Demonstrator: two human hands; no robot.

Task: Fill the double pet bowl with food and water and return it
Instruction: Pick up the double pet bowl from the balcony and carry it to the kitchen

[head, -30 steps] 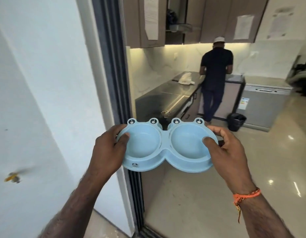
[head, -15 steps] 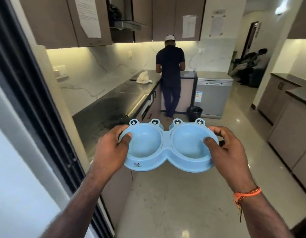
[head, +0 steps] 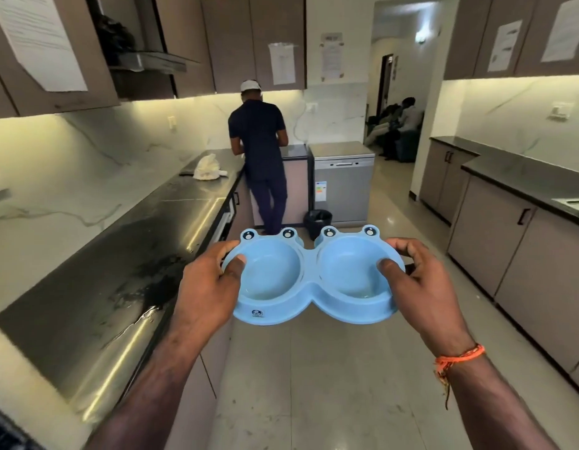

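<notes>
While both wells empty: gripping light-blue plastic frog-eyed double pet bowl (head: 309, 280) level, left hand (head: 207, 287), right hand (head: 421, 284) clamping opposite rims for balance.

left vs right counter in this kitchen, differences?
Left counter runs close beside the person; right counter sits across the aisle. Left carries a white bag and smears; right holds a sink at the frame edge. Both are dark and glossy, over taupe cabinets.

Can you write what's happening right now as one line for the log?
stage: carrying | double pet bowl: both cups empty, level | left hand: grips left end | right hand: grips right end | place: kitchen aisle
</notes>
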